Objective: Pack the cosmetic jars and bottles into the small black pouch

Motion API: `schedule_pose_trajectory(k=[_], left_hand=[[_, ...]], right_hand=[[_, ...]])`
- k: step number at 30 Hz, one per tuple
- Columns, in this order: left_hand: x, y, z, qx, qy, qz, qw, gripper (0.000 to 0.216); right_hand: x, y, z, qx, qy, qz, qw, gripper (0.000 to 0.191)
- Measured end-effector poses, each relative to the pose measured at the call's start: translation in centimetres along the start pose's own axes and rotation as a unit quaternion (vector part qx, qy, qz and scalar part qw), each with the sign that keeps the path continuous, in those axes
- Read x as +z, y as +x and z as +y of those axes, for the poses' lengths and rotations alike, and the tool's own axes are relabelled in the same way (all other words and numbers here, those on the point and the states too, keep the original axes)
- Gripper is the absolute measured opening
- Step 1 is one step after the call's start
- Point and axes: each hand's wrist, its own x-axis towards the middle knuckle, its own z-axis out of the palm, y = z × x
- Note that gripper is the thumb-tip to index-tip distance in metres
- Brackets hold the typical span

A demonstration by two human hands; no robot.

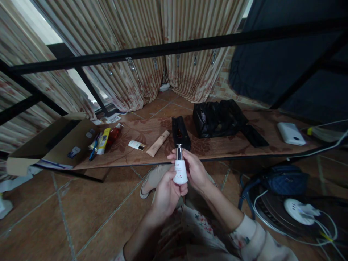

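1. Holding: one bottle (180, 174), white, silver-topped, printed side towards me, off the bench (125, 155) and in front of its near edge.
2. Left hand (165, 194): closed round the bottle's lower part, thumb on its side, fingers curled beneath.
3. Right hand (198, 170): closed about the upper part, by the silver top; fingertips show past the other side.
4. Stage, as I judge it: midway. Bottle lifted and gripped by both my hands; not set down, not stowed. Whether a cap covers the silver top, I cannot tell.
5. Pouch (185, 139), black, one: just beyond the bottle, gaping; contents too dark to name.
6. Bag (221, 121), black, one: right of the pouch, larger; contents likewise dim.
7. Loose, left of the pouch: beige tube (158, 143), aslant; white tube (134, 145), near it. Both outside pouch and bag, neither in my hands.
8. Farther left: yellow tube (103, 141) and red bottle (115, 133), side by side, near an open carton (61, 139).
9. Right end: power bank (290, 133), white, lying flat.
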Motion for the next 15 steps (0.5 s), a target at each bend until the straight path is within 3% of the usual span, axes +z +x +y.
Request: schedule_pose_trajectory(k=[6, 15], left_hand=[[-0.64, 0.19, 0.68, -0.079, -0.079, -0.003, 0.994, 0.022], [-0.88, 0.32, 0.61, -0.097, -0.094, 0.020, 0.991, 0.021]], right_hand=[[0.27, -0.22, -0.69, 0.009, 0.003, -0.008, 1.000, 0.036], [0.00, -0.02, -0.37, 0.018, 0.002, 0.037, 0.999, 0.033]])
